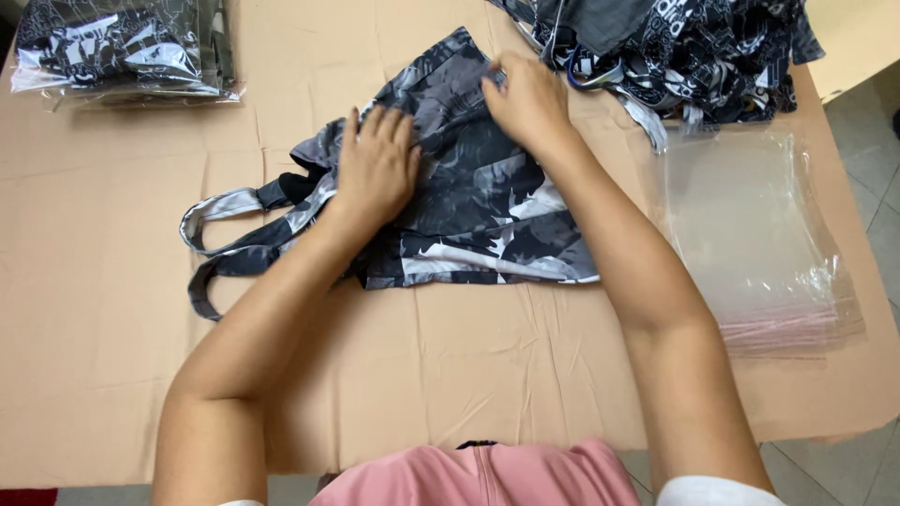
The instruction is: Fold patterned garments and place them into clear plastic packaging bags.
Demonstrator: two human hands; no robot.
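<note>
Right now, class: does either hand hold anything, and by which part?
The right hand pinches the upper edge of the grey-and-black patterned fabric bag. The left hand only presses flat on it, near its straps.

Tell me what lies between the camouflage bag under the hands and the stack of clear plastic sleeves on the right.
In the head view, only the person's right forearm crosses above that stretch; beneath it is bare brown paper between the camouflage bag and the clear plastic sleeves.

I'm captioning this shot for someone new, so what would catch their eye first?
First, the grey camouflage-print bag spread at the middle of the brown paper-covered table, with the left hand pressed flat on it and the right hand pinching its top edge. Next, the stack of clear plastic sleeves at right, and the pile of patterned fabric behind it.
</note>
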